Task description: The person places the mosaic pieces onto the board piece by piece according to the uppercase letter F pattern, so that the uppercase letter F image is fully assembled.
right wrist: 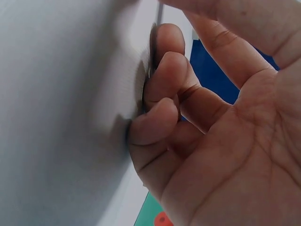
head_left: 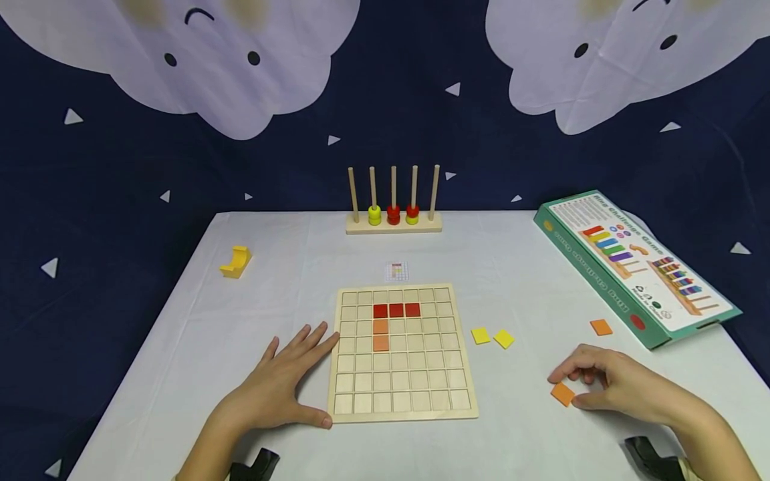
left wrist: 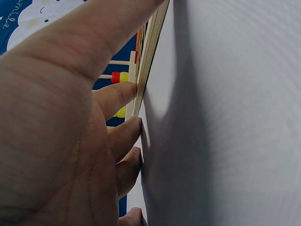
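A wooden grid board (head_left: 415,419) lies on the table, with a row of three red tiles (head_left: 396,310) and two orange tiles (head_left: 381,343) in a column beneath the leftmost red one. My left hand (head_left: 279,387) is spread on the board's left side; thumb and index fingertip touch its edge, also seen beside the board (left wrist: 153,42) in the left wrist view. Right of the board, my right hand (head_left: 625,384) pinches a loose orange tile (head_left: 563,394) between thumb and index finger, its other fingers curled. The right wrist view hides that tile.
Two yellow tiles (head_left: 492,337) lie right of the board, and another orange tile (head_left: 601,327) near the green game box (head_left: 637,267). A small pattern card (head_left: 397,270) sits behind the board. Farther back stands a peg rack (head_left: 394,227) with rings; a yellow curved block (head_left: 236,262) is at left.
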`<action>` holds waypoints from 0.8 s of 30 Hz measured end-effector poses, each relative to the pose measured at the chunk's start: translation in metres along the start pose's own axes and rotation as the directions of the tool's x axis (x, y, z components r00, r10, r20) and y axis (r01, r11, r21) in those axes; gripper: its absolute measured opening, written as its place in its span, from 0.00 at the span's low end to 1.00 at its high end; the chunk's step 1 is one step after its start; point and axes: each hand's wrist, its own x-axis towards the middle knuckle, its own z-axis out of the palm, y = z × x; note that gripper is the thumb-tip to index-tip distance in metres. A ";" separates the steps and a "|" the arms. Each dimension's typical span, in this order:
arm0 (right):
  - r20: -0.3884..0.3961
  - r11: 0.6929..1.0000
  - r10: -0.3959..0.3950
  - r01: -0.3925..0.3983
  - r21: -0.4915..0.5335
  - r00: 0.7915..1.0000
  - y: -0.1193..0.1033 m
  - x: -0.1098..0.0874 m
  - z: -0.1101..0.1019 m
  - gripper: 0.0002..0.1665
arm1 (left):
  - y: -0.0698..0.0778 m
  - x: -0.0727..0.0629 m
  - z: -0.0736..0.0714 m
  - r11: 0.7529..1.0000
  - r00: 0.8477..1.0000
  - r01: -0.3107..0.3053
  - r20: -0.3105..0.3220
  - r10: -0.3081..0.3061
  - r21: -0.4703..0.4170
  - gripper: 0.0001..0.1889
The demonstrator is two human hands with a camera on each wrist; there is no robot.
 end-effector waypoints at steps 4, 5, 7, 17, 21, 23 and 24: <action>0.004 1.000 0.004 -0.004 0.009 1.000 -0.001 0.000 0.000 0.23 | 0.001 0.000 -0.001 1.000 1.000 -0.003 0.003 0.003 0.002 0.69; 0.005 1.000 0.008 -0.009 0.011 1.000 -0.001 0.001 0.000 0.22 | 0.001 0.000 -0.002 1.000 1.000 -0.006 0.001 0.006 0.004 0.69; 0.008 1.000 0.017 -0.017 0.015 1.000 -0.001 0.001 0.000 0.22 | 0.001 -0.001 -0.002 1.000 1.000 -0.007 0.002 0.007 0.004 0.69; -0.025 0.997 0.059 -0.060 -0.039 0.998 -0.005 0.003 0.003 0.20 | 0.001 -0.001 -0.001 1.000 1.000 -0.008 -0.001 0.008 0.005 0.69; -0.048 0.996 0.064 -0.067 -0.064 0.997 -0.006 0.005 0.006 0.19 | 0.001 0.000 -0.001 1.000 1.000 0.001 0.002 -0.001 0.002 0.69; -0.059 0.994 0.065 -0.070 -0.081 0.996 -0.008 0.007 0.007 0.19 | 0.001 0.000 -0.001 1.000 1.000 0.001 0.001 -0.001 0.001 0.69; -0.064 0.993 0.070 -0.075 -0.090 0.996 -0.009 0.008 0.007 0.19 | 0.001 0.000 -0.001 1.000 1.000 0.000 0.000 0.000 0.000 0.69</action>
